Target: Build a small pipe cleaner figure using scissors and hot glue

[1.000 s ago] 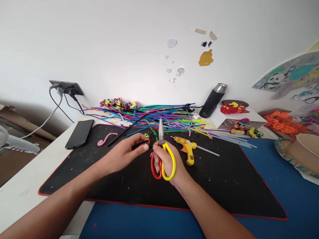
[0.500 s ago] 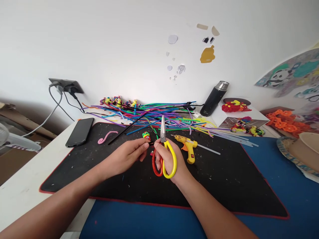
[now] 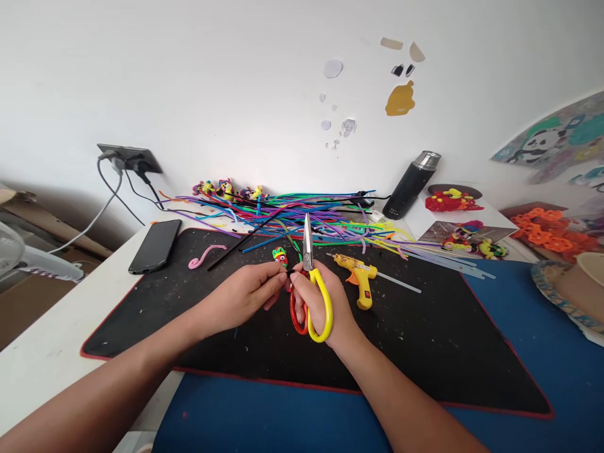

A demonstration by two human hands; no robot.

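My left hand (image 3: 252, 288) is closed in a pinch on a short black pipe cleaner piece (image 3: 290, 272), most of it hidden by the fingers. From the other side, the thumb and fingertips of my right hand (image 3: 343, 318) meet the same piece. Scissors (image 3: 307, 245) with one yellow and one red handle also rest in my right hand, blades together and pointing away from me. Just beyond my fingertips is a small red pipe cleaner figure (image 3: 280, 257) with a green top and a googly eye. A yellow glue gun (image 3: 361, 279) lies right of my right hand.
Loose coloured pipe cleaners (image 3: 302, 217) are heaped along the wall. On the black mat (image 3: 189, 340) lies a curled pink pipe cleaner (image 3: 205, 257). A phone (image 3: 155, 246) is at the left, a black flask (image 3: 409, 187) at the back right, with finished figures (image 3: 465, 236) near it.
The view has shifted slightly. My fingertips have moved a little on the black piece, and more of the red figure shows behind them. The scissors stay in my right hand.
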